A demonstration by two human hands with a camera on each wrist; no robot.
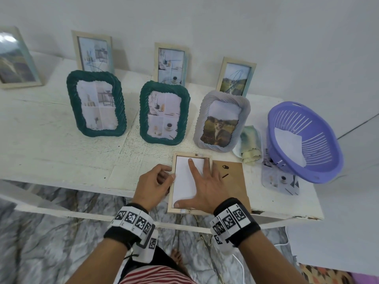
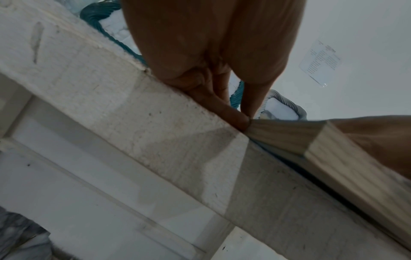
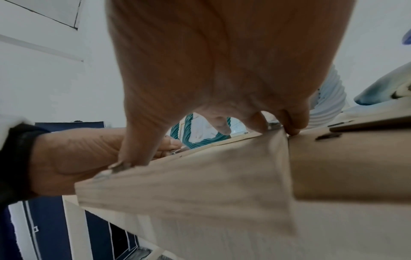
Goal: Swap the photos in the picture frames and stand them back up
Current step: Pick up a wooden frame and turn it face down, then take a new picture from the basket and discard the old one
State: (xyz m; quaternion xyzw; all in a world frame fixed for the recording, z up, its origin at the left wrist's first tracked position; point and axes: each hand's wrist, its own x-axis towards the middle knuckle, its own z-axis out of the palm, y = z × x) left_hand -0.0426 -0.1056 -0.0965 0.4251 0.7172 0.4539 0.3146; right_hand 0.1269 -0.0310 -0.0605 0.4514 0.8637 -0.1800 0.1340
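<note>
A light wooden frame [image 1: 184,155] lies face down at the table's front edge, with the white back of a photo [image 1: 183,181] inside it. My right hand [image 1: 203,181] lies spread and flat on that photo, index finger pointing away and thumb near the frame's bottom left corner. My left hand [image 1: 167,177] grips the frame's left rail with curled fingers; the left wrist view shows thumb and finger pinching the rail [image 2: 289,137]. The brown backing board [image 1: 231,181] lies flat just right of the frame, partly under my right hand.
Two green frames [image 1: 96,103] [image 1: 164,112] and a grey frame [image 1: 222,120] stand behind the work spot, with several wooden frames [image 1: 171,64] along the wall. A purple basket [image 1: 332,160], a cloth [image 1: 251,144] and a loose photo [image 1: 281,179] lie to the right.
</note>
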